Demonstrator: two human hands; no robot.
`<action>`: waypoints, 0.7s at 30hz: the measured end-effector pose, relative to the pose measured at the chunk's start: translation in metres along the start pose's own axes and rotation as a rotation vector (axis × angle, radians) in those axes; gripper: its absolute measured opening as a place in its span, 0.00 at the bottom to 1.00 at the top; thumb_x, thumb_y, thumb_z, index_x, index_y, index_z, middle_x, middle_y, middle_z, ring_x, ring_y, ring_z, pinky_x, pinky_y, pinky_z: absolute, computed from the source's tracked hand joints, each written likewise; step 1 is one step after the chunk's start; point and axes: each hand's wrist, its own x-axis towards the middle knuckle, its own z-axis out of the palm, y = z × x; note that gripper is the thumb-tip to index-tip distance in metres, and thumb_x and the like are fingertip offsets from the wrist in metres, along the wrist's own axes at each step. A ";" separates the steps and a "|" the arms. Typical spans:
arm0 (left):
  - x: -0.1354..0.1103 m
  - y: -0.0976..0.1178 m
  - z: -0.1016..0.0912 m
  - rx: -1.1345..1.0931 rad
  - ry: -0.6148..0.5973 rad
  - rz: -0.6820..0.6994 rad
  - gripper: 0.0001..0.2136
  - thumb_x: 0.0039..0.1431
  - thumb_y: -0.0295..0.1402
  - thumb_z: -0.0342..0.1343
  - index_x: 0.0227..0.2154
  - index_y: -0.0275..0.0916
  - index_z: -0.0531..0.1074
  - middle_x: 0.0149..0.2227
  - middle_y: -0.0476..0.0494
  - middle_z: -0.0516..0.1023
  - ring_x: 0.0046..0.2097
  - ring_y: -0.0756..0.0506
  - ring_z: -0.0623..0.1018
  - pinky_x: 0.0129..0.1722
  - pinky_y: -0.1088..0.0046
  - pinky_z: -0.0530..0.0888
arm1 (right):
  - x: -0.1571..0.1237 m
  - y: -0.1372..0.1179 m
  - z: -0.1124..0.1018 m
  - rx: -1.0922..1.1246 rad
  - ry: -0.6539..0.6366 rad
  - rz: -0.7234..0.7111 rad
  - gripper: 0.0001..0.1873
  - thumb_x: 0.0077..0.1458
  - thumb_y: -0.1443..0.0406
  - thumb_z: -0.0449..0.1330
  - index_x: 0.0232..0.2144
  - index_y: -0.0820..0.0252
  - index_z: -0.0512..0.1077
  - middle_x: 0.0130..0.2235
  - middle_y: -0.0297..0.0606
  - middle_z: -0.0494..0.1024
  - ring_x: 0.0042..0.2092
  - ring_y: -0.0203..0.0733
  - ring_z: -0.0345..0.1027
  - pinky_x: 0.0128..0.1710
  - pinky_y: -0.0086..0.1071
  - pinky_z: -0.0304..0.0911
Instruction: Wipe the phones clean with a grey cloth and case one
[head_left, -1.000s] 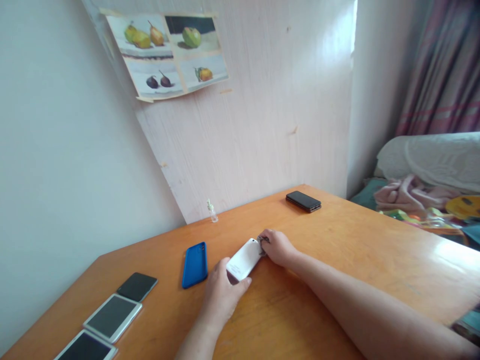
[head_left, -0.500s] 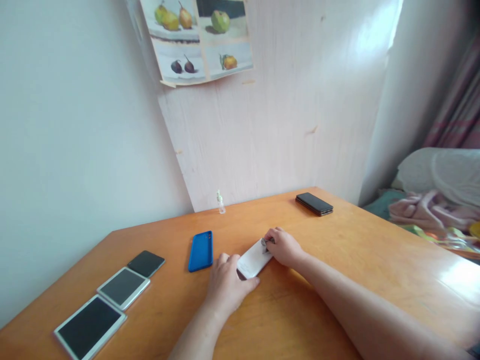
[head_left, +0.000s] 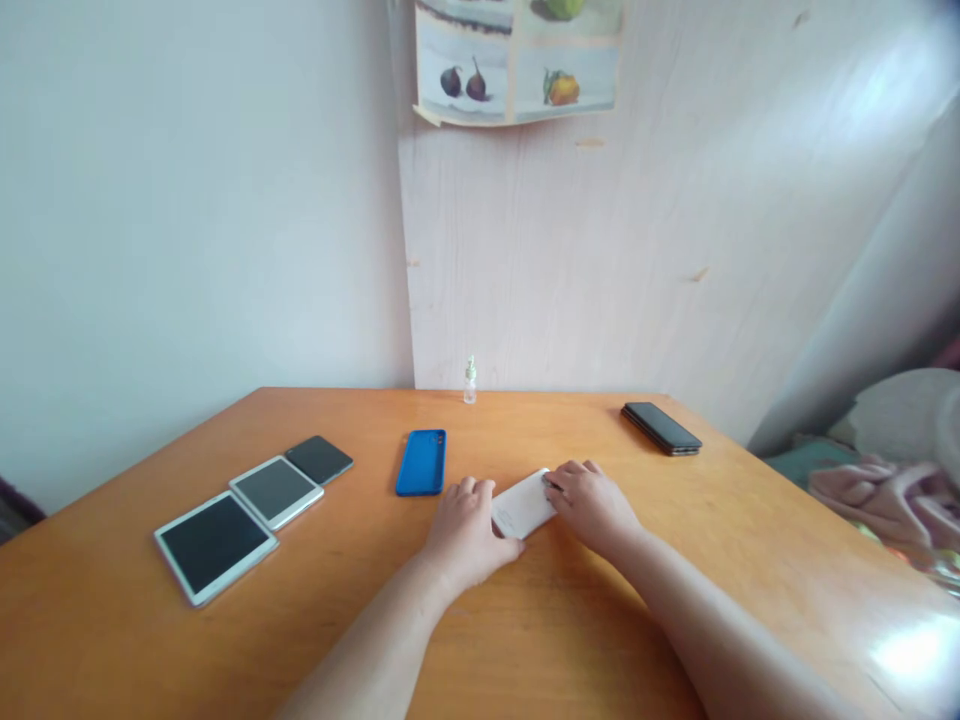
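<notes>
A white phone (head_left: 523, 505), its pale side up, lies slantwise on the wooden table. My left hand (head_left: 466, 535) grips its near left end, thumb along the front edge and fingers along the back. At the far right end, the bent fingers of my right hand (head_left: 596, 505) press on the phone's surface. Something small and dark grey shows at those fingertips, mostly hidden, and I cannot make out what it is. Just beyond my left hand lies a blue phone case (head_left: 421, 463), its hollow side up.
Two white-framed tablets (head_left: 217, 540) and a dark phone (head_left: 320, 459) lie in a slanting row at left. A small clear pump bottle (head_left: 470, 382) stands at the table's back edge. Stacked dark phones (head_left: 661, 428) lie at the back right. Fruit pictures (head_left: 517, 75) hang on the wall.
The camera view has tilted and turned to the left. My right fingers have shifted slightly on the phone, and less of the grey thing shows. My left hand keeps its grip.
</notes>
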 end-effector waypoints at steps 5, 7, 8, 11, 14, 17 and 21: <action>0.001 0.001 -0.001 0.004 -0.009 0.015 0.26 0.41 0.42 0.64 0.45 0.38 0.69 0.43 0.36 0.73 0.48 0.36 0.72 0.46 0.65 0.67 | -0.008 -0.023 0.003 0.094 -0.010 -0.026 0.13 0.61 0.67 0.52 0.36 0.59 0.77 0.37 0.43 0.73 0.40 0.43 0.65 0.41 0.31 0.57; 0.001 0.000 -0.001 0.017 -0.012 0.016 0.25 0.43 0.41 0.63 0.44 0.38 0.68 0.43 0.37 0.73 0.48 0.36 0.72 0.46 0.65 0.67 | -0.016 -0.040 0.006 0.211 -0.034 -0.168 0.12 0.60 0.68 0.52 0.35 0.58 0.76 0.36 0.40 0.72 0.40 0.41 0.66 0.41 0.30 0.58; 0.001 0.000 -0.001 0.023 -0.016 0.017 0.24 0.43 0.41 0.63 0.44 0.39 0.68 0.43 0.37 0.73 0.48 0.36 0.72 0.46 0.65 0.68 | -0.019 -0.046 0.007 0.262 -0.054 -0.243 0.13 0.60 0.69 0.51 0.35 0.57 0.76 0.36 0.39 0.72 0.40 0.40 0.66 0.41 0.29 0.58; 0.001 0.000 -0.001 0.037 -0.027 0.017 0.24 0.43 0.42 0.63 0.43 0.40 0.67 0.44 0.39 0.73 0.47 0.37 0.73 0.46 0.64 0.69 | -0.018 -0.041 0.010 0.309 -0.053 -0.285 0.13 0.60 0.69 0.51 0.38 0.55 0.76 0.37 0.38 0.72 0.40 0.39 0.67 0.40 0.28 0.59; 0.001 0.001 -0.002 0.031 -0.029 0.036 0.27 0.40 0.43 0.64 0.44 0.39 0.67 0.44 0.38 0.73 0.48 0.36 0.72 0.47 0.63 0.69 | -0.003 -0.011 0.014 0.227 0.034 -0.033 0.12 0.60 0.67 0.52 0.39 0.56 0.76 0.36 0.39 0.73 0.37 0.39 0.68 0.37 0.30 0.59; 0.002 0.002 -0.001 0.016 -0.025 0.053 0.28 0.39 0.43 0.64 0.45 0.38 0.66 0.45 0.37 0.73 0.49 0.36 0.72 0.48 0.62 0.69 | 0.007 0.004 0.017 0.164 0.112 0.146 0.10 0.60 0.66 0.53 0.36 0.58 0.75 0.35 0.39 0.74 0.38 0.41 0.68 0.37 0.31 0.59; 0.001 0.001 0.003 0.020 -0.006 0.048 0.27 0.41 0.40 0.62 0.47 0.38 0.65 0.45 0.38 0.73 0.48 0.36 0.73 0.47 0.62 0.70 | -0.005 -0.028 0.016 0.278 0.036 -0.070 0.09 0.59 0.66 0.53 0.34 0.57 0.74 0.35 0.38 0.75 0.38 0.40 0.69 0.38 0.30 0.59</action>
